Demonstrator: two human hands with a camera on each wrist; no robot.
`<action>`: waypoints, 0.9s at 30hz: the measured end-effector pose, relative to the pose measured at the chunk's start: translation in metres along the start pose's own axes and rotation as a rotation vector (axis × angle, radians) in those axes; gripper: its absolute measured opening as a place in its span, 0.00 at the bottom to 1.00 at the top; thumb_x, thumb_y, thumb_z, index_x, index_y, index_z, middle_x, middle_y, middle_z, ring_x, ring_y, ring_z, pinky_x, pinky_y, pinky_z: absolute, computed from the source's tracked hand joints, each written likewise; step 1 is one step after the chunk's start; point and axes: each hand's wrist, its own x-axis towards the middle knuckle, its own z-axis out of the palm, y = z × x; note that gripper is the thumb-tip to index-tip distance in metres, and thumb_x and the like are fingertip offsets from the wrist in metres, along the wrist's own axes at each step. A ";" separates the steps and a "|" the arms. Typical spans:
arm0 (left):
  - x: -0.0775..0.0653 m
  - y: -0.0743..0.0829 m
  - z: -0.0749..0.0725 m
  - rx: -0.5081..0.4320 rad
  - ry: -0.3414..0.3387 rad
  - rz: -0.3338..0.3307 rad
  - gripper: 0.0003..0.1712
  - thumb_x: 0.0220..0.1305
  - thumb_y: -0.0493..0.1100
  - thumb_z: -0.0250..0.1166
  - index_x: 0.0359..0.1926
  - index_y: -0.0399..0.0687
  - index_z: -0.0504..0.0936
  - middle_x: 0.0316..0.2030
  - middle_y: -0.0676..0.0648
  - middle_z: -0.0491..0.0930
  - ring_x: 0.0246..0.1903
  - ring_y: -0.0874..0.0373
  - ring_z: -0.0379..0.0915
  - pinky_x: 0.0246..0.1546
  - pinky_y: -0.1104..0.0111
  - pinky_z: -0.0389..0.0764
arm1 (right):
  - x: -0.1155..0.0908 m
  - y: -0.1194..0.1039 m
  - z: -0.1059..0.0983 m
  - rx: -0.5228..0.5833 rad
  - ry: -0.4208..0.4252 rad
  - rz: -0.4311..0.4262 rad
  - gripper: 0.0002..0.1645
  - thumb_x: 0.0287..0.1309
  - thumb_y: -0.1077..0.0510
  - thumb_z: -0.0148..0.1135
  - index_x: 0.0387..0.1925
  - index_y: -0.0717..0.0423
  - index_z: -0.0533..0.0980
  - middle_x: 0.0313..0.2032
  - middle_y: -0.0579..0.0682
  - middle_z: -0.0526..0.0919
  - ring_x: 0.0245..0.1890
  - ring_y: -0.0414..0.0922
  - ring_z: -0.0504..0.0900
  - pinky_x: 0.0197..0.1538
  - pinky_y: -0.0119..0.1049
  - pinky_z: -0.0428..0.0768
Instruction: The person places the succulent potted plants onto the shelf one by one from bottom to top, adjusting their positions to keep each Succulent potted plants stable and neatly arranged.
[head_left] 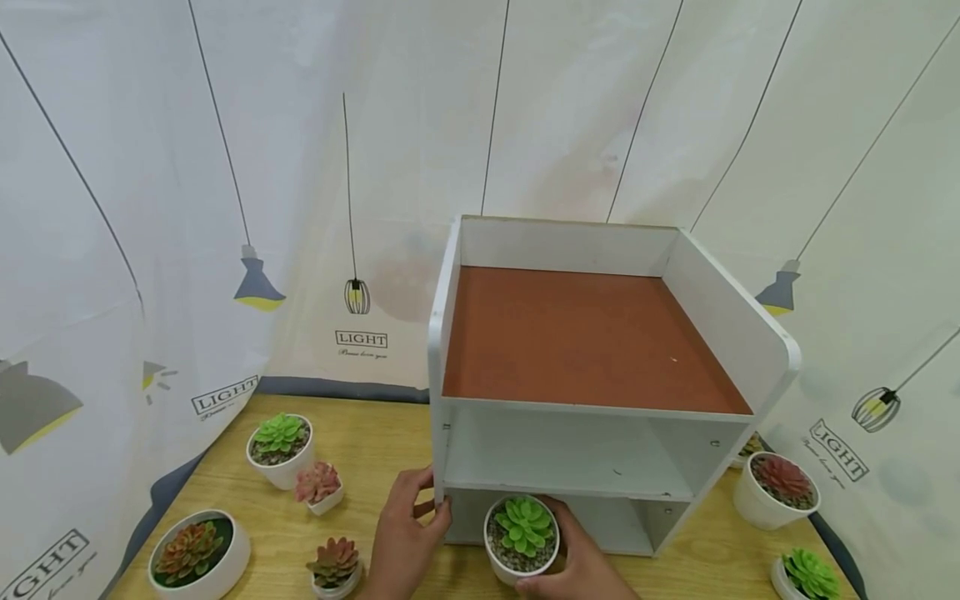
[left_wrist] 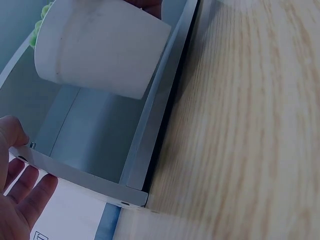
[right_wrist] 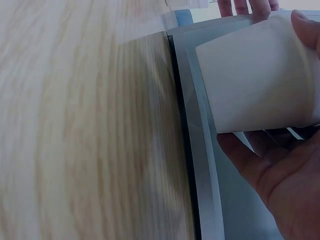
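Note:
My right hand (head_left: 581, 554) grips a white pot with a green succulent (head_left: 523, 527) at the mouth of the lower compartment of a white shelf (head_left: 558, 490). In the right wrist view, its fingers (right_wrist: 242, 157) curl around the pot's side, and the pot (right_wrist: 255, 80) is tilted just over the shelf's bottom board. My left hand (head_left: 408, 525) holds the front edge of the shelf's left side panel. The left wrist view shows the thumb inside that panel (left_wrist: 80, 179) and the other fingers (left_wrist: 37, 195) along its outer face.
Left of the shelf stand several potted succulents: a green one (head_left: 281, 450), a small pink one (head_left: 320, 486), a reddish one (head_left: 335, 567) and a wide bowl (head_left: 201, 554). On the right are a dark red one (head_left: 778, 492) and a green one (head_left: 806, 575). A printed curtain (head_left: 405, 167) hangs behind the wooden table (head_left: 375, 425).

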 end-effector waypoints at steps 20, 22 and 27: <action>0.000 -0.002 0.000 0.020 0.001 0.006 0.29 0.65 0.32 0.70 0.63 0.61 0.79 0.54 0.53 0.77 0.56 0.55 0.78 0.49 0.64 0.90 | 0.010 0.001 0.019 -0.028 0.005 -0.055 0.62 0.52 0.48 0.82 0.79 0.53 0.54 0.74 0.58 0.66 0.71 0.57 0.68 0.64 0.29 0.73; 0.000 -0.002 0.000 0.022 -0.002 0.002 0.29 0.65 0.32 0.70 0.63 0.60 0.79 0.54 0.53 0.77 0.56 0.54 0.78 0.49 0.63 0.90 | 0.011 0.001 0.021 -0.026 0.008 -0.057 0.62 0.52 0.49 0.82 0.79 0.53 0.55 0.73 0.57 0.66 0.71 0.57 0.68 0.65 0.29 0.73; 0.001 -0.001 0.000 0.032 0.000 0.001 0.28 0.65 0.32 0.70 0.63 0.59 0.79 0.54 0.52 0.77 0.55 0.54 0.78 0.49 0.64 0.90 | 0.013 0.000 0.026 -0.034 0.034 -0.051 0.62 0.52 0.47 0.82 0.79 0.53 0.55 0.73 0.57 0.66 0.70 0.56 0.68 0.68 0.39 0.73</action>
